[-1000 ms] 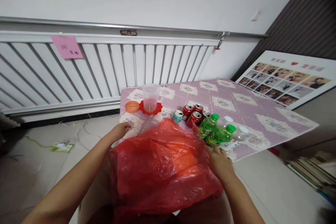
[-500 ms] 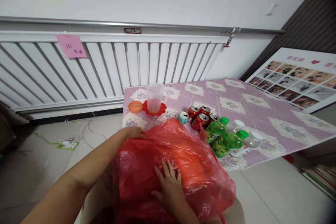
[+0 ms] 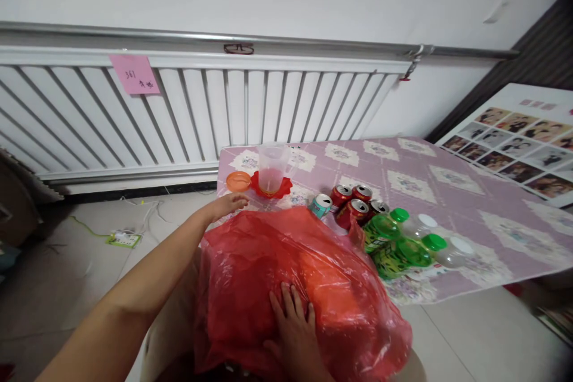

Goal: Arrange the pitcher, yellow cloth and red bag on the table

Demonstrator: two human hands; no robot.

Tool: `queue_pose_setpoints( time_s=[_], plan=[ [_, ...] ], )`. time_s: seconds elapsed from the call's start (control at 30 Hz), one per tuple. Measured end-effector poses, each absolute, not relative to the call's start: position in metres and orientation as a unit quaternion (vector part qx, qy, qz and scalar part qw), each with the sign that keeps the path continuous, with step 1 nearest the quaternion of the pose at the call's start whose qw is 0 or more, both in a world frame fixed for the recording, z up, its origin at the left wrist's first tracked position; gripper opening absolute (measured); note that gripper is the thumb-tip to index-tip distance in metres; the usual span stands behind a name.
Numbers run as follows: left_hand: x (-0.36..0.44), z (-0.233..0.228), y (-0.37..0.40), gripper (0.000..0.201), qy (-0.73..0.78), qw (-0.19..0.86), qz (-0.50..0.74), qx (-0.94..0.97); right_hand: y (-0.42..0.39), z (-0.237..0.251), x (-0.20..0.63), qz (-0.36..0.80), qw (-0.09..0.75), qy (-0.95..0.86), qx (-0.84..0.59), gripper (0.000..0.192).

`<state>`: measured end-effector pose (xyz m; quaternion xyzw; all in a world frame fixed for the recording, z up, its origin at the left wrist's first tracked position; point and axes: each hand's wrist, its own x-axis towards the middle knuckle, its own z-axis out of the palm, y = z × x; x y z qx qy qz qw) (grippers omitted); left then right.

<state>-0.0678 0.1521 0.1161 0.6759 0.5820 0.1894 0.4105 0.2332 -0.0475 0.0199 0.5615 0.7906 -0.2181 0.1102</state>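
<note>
Right hand (image 3: 293,334) lies flat on the near face of the red plastic bag (image 3: 286,274), fingers spread wide, palm pressed to the film; nothing gripped. Left hand (image 3: 226,206) reaches forward over the table edge (image 3: 447,295), fingers loosely extended, resting at the bag's far upper rim; cannot tell whether they pinch the plastic. Bag bulges between the two hands. Just beyond the left fingertips: orange lid (image 3: 238,181) and clear cup (image 3: 272,167) on a red saucer. Right of the bag: cans (image 3: 353,203), then green bottles (image 3: 394,242).
</note>
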Motion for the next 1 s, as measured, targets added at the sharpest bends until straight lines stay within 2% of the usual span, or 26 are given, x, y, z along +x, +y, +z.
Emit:
queue_pose_setpoints(
  time_s=[0.07,0.1,0.17,0.2,0.27,0.33,0.37,0.53,0.63,0.7,0.73,0.77,0.83,0.93,1.0],
  plan=[
    [-0.080,0.126,0.124,0.074,0.534,0.434,0.174,0.704,-0.048,0.018,0.232,-0.212,0.115,0.786,0.569,0.095],
    [-0.084,0.128,0.107,0.087,0.496,0.426,0.146,0.742,-0.048,0.018,0.231,-0.211,0.116,0.785,0.570,0.095],
    [-0.084,0.124,0.075,0.107,0.462,0.352,0.080,0.810,-0.047,0.019,0.230,-0.211,0.119,0.782,0.574,0.095],
    [-0.081,0.119,0.063,0.104,0.472,0.299,0.075,0.826,-0.046,0.021,0.229,-0.211,0.117,0.781,0.576,0.095],
    [-0.072,0.103,0.050,0.070,0.494,0.242,0.095,0.830,-0.044,0.024,0.228,-0.217,0.114,0.778,0.579,0.094],
    [-0.065,0.087,0.058,0.034,0.520,0.250,0.180,0.797,-0.044,0.026,0.228,-0.226,0.112,0.777,0.577,0.094],
    [-0.064,0.080,0.068,0.026,0.547,0.263,0.233,0.760,-0.045,0.026,0.228,-0.229,0.108,0.778,0.576,0.094],
    [-0.083,0.065,0.128,0.029,0.660,0.229,0.327,0.636,-0.055,0.019,0.230,-0.240,0.068,0.799,0.548,0.092],
    [-0.097,0.063,0.124,0.040,0.720,0.187,0.376,0.553,-0.055,0.027,0.251,-0.238,-0.032,0.824,0.513,0.073],
    [-0.101,0.060,0.098,0.054,0.752,0.163,0.403,0.495,-0.048,0.040,0.283,-0.192,-0.162,0.808,0.533,0.056],
    [-0.101,0.057,0.079,0.058,0.760,0.164,0.412,0.475,-0.043,0.048,0.305,-0.158,-0.235,0.772,0.569,0.053],
    [-0.099,0.053,0.059,0.061,0.764,0.173,0.416,0.463,-0.038,0.056,0.328,-0.127,-0.299,0.722,0.611,0.055],
    [-0.092,0.040,0.016,0.062,0.754,0.246,0.416,0.445,-0.030,0.067,0.376,-0.102,-0.384,0.593,0.700,0.075],
    [-0.068,0.018,-0.038,0.073,0.731,0.388,0.347,0.442,-0.031,0.066,0.429,-0.204,-0.394,0.422,0.791,0.101],
    [-0.047,0.010,-0.058,0.089,0.715,0.425,0.344,0.436,-0.040,0.055,0.445,-0.275,-0.388,0.403,0.782,0.096]
  ],
)
